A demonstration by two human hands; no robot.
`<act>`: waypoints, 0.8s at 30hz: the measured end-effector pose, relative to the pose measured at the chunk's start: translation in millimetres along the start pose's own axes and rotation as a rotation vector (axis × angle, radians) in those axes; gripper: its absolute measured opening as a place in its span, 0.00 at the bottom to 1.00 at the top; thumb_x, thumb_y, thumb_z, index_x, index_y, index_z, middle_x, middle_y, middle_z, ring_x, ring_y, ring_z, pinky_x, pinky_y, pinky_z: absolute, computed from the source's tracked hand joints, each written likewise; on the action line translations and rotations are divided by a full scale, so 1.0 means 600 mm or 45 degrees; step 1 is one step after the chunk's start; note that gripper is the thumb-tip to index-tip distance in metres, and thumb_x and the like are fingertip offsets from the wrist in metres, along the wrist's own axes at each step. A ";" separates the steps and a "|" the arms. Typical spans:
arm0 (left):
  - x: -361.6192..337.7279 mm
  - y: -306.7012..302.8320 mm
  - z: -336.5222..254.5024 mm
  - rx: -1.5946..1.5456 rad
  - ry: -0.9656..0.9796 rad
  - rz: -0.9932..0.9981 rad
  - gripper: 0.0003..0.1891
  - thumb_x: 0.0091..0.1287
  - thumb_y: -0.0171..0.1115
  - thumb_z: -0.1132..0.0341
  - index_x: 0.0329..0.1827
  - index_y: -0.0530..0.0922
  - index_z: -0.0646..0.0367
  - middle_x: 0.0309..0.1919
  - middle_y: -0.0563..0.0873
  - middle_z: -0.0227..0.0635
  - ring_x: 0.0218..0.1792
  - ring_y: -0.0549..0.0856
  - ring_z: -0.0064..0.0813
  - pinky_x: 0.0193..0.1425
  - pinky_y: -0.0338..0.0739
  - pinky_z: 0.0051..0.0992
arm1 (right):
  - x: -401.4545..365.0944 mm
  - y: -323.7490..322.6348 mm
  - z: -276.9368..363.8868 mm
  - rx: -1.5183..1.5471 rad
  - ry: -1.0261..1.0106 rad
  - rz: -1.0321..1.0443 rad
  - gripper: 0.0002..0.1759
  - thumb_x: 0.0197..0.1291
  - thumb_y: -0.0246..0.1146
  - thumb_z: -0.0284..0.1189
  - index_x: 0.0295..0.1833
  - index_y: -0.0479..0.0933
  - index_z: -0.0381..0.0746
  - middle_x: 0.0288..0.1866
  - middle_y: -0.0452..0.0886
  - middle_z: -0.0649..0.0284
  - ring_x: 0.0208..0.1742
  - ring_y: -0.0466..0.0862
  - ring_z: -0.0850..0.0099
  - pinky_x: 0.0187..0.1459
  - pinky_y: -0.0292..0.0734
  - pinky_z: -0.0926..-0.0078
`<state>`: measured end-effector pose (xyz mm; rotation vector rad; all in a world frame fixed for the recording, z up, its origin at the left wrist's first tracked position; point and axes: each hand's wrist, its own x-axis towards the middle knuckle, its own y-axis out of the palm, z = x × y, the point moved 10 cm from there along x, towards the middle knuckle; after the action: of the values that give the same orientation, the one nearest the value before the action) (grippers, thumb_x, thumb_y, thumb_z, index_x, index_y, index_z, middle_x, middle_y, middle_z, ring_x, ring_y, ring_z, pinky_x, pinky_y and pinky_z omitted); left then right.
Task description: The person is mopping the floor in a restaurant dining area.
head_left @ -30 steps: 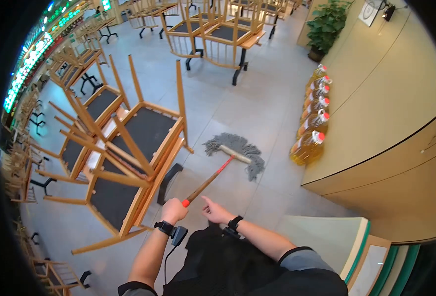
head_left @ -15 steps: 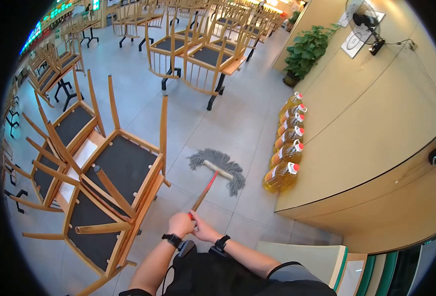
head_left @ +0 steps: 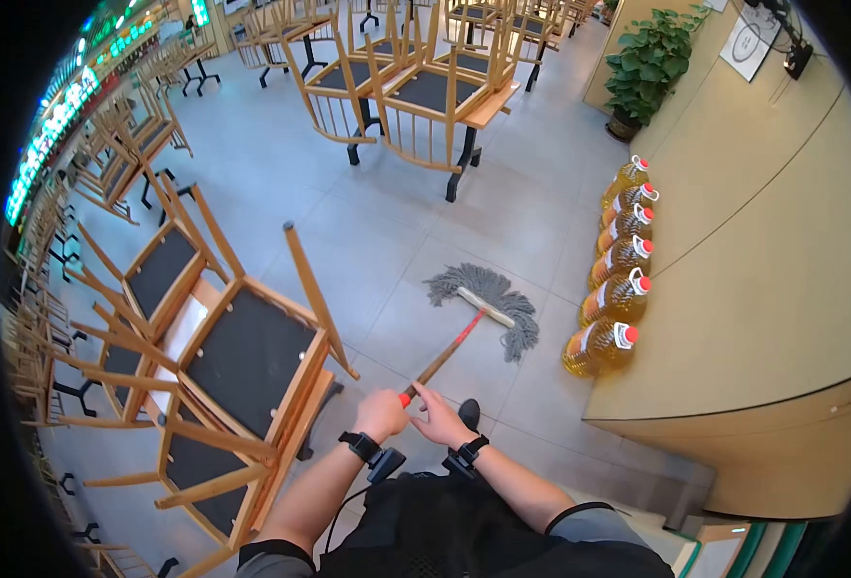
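Note:
A grey string mop head (head_left: 488, 303) lies spread on the tiled floor ahead, joined to a red and wooden handle (head_left: 440, 360) that slants down to me. My left hand (head_left: 382, 416) is wrapped round the handle near its red grip. Beside it, my right hand (head_left: 435, 417) has its thumb and forefinger apart, touching or close to the handle, with its palm side hidden. Both wrists wear black bands.
Upturned chairs (head_left: 252, 352) rest on a table at the left, and more stand on tables (head_left: 488, 108) ahead. Oil bottles (head_left: 601, 347) line the curved wall (head_left: 734, 289) at the right. A potted plant (head_left: 647, 67) stands beyond them. A dark shoe (head_left: 469, 414) shows below the mop.
The view has shifted, so chairs, mop and bottles sit differently in it. The fingers of my right hand have loosened from the handle. A shoe has come into view.

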<state>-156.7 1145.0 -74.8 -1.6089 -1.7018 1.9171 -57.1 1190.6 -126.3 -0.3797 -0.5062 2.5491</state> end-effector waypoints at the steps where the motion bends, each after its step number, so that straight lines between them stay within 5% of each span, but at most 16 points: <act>1: 0.008 -0.006 -0.018 -0.011 -0.023 0.032 0.13 0.57 0.66 0.61 0.37 0.85 0.62 0.37 0.87 0.50 0.42 0.87 0.47 0.46 0.81 0.39 | 0.014 -0.016 -0.011 0.031 0.000 0.011 0.44 0.55 0.67 0.29 0.75 0.53 0.41 0.59 0.73 0.45 0.54 0.79 0.54 0.54 0.76 0.62; 5: 0.059 -0.050 -0.099 0.051 -0.005 0.022 0.13 0.56 0.66 0.60 0.36 0.85 0.62 0.37 0.87 0.51 0.42 0.86 0.48 0.47 0.81 0.40 | 0.070 -0.085 -0.056 0.065 0.094 0.061 0.40 0.55 0.66 0.28 0.72 0.57 0.40 0.56 0.74 0.43 0.59 0.76 0.47 0.58 0.73 0.58; 11: 0.170 -0.092 -0.172 0.020 0.011 0.030 0.14 0.54 0.64 0.60 0.29 0.84 0.65 0.31 0.86 0.53 0.37 0.87 0.49 0.44 0.81 0.41 | 0.154 -0.211 -0.110 -0.051 -0.018 0.002 0.36 0.56 0.64 0.28 0.70 0.59 0.43 0.58 0.74 0.46 0.58 0.77 0.53 0.57 0.75 0.60; 15: 0.210 -0.130 -0.215 0.108 -0.044 0.082 0.14 0.56 0.64 0.59 0.36 0.84 0.63 0.36 0.86 0.52 0.41 0.86 0.50 0.47 0.81 0.40 | 0.203 -0.267 -0.145 0.030 0.013 -0.010 0.34 0.56 0.64 0.27 0.68 0.61 0.43 0.56 0.75 0.47 0.58 0.78 0.54 0.57 0.75 0.60; 24: 0.296 -0.176 -0.283 0.127 0.017 0.031 0.14 0.55 0.62 0.59 0.31 0.84 0.64 0.32 0.86 0.53 0.38 0.86 0.50 0.45 0.80 0.42 | 0.285 -0.356 -0.189 0.165 0.020 -0.193 0.24 0.54 0.61 0.21 0.58 0.67 0.41 0.42 0.75 0.52 0.46 0.79 0.58 0.50 0.76 0.62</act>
<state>-163.6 1412.5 -68.2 -1.6097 -1.5617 1.9642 -67.7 1483.8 -166.0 -0.3023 -0.3483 2.4145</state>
